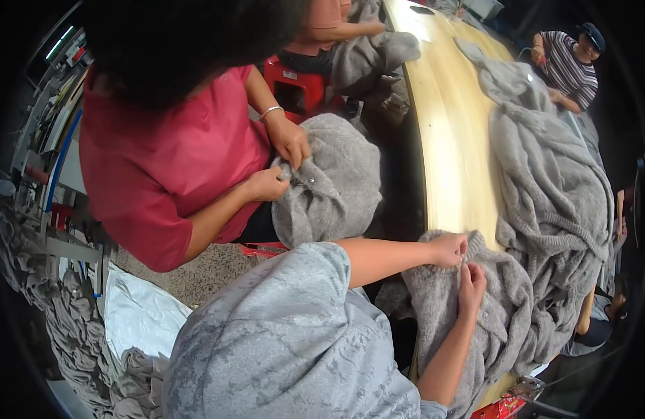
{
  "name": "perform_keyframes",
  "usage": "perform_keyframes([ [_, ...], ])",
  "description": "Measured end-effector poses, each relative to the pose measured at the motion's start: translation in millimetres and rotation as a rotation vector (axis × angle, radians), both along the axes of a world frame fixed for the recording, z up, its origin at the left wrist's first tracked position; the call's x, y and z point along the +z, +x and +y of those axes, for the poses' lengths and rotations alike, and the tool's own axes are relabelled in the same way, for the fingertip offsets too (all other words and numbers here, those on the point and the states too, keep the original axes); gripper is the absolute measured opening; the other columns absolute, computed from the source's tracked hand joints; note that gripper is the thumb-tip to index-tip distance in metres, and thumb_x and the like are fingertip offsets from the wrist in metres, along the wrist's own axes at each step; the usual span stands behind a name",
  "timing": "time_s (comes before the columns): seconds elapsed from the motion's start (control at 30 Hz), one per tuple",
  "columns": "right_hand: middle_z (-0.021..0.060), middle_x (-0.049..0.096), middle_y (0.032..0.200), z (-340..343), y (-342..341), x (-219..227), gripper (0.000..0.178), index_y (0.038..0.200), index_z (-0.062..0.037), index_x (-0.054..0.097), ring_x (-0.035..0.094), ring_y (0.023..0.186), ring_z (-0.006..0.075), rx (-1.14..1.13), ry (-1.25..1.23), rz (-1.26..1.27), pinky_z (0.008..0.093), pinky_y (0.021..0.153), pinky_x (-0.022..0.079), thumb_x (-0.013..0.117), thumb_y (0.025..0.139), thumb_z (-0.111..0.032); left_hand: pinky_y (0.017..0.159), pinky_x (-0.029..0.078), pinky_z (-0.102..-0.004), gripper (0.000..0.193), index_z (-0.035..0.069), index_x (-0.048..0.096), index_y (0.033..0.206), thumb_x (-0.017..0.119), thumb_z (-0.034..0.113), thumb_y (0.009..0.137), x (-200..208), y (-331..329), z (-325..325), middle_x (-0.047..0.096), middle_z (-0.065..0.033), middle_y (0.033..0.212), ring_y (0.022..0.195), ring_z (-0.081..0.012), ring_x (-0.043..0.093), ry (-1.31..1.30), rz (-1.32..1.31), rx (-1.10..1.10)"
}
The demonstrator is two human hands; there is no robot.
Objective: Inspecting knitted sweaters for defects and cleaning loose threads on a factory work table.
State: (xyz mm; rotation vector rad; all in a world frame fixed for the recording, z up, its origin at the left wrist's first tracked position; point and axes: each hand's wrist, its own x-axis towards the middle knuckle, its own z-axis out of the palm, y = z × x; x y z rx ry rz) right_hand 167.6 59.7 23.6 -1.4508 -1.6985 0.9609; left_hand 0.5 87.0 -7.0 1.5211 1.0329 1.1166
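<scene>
A fuzzy grey knit garment (441, 297) is draped over the near end of the table, in front of my grey patterned shirt. My left hand (448, 249) is closed, its fingertips pinching the knit near the garment's upper part. Just below it, my right hand (471, 285) pinches the same spot, thumb and fingers together. The fingertips of both hands nearly meet; any small item between them is too small to make out. A small round button shows on the knit to the right of my right hand.
A pale wooden table (458, 140) runs away from me, heaped with grey knits (546, 181) along its right side. At left, a co-worker in a red shirt (155, 167) handles a grey garment (343, 181). Others sit beyond. A white sheet (137, 307) and grey piles (75, 328) lie lower left.
</scene>
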Motion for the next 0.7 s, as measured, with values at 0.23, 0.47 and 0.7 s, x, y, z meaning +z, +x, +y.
perform_keyframes([
  [0.23,0.0134,0.056,0.102,-14.9,-22.3,13.9,0.019,0.082,-0.0047,0.057,0.055,0.096,0.0303,0.035,0.24,-0.169,0.0353,0.081,0.045,0.067,0.068,0.003,0.057,0.048,-0.0286,0.012,0.002,0.053,0.092,0.059,0.002,0.081,-13.4,1.1,5.6,0.063,-0.008,0.074,0.063,-0.0142,0.061,0.044,-0.026,-0.086],
  [0.47,0.0141,0.059,0.1,-53.0,-5.0,24.7,0.021,0.094,-0.005,0.063,0.056,0.091,0.0314,-0.207,0.18,-0.269,0.0398,0.08,0.044,0.069,0.074,-0.007,0.067,0.045,-0.026,0.017,0.003,0.05,0.1,0.051,-0.003,0.084,-13.0,-6.7,1.1,0.057,-0.003,0.08,0.073,-0.0098,0.055,-0.087,0.02,-0.133],
  [0.7,0.0115,0.057,0.086,-86.6,19.9,17.0,0.02,0.09,-0.0055,0.063,0.052,0.09,0.0323,-0.196,0.418,-0.588,0.041,0.081,0.04,0.07,0.074,-0.013,0.079,0.047,-0.0311,0.024,0.002,0.051,0.108,0.05,-0.003,0.085,-22.1,-18.0,-5.4,0.058,-0.0083,0.093,0.087,-0.0147,0.058,-0.111,-0.099,-0.154],
])
